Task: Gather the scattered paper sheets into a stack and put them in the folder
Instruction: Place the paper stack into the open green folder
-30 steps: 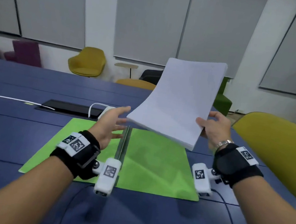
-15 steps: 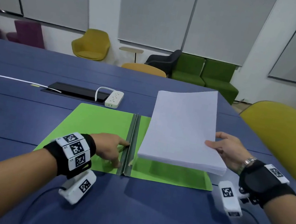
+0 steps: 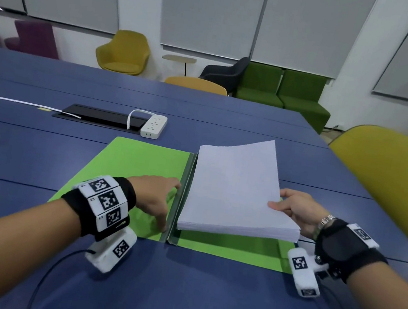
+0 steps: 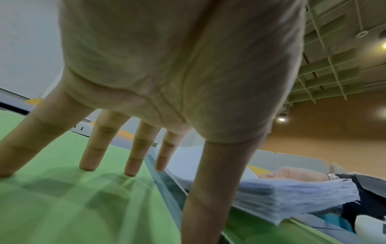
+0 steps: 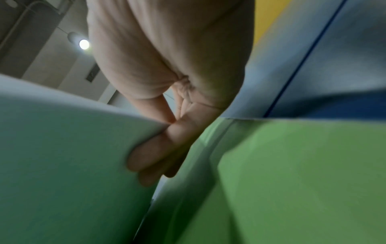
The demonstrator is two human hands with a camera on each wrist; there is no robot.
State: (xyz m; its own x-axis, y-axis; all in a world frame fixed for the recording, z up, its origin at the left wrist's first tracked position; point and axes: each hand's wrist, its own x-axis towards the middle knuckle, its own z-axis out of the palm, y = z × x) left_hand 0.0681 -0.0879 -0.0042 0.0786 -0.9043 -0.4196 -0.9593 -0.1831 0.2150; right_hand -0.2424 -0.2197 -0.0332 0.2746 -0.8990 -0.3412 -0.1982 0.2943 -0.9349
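A green folder lies open on the blue table, its grey spine running away from me. A thick stack of white paper sits tilted over the folder's right half, its left edge by the spine and its right side lifted. My right hand grips the stack's right edge, thumb on top and fingers underneath. My left hand presses straight, spread fingers onto the folder's left half beside the spine. The stack's near edge shows in the left wrist view.
A white power strip and a black cable hatch lie beyond the folder. A yellow chair stands close at the table's right edge. More chairs and a green sofa line the far wall.
The right hand has brought the paper stack down from mid-air onto the folder's right half. The left hand has dropped from beside the stack onto the folder's left half.
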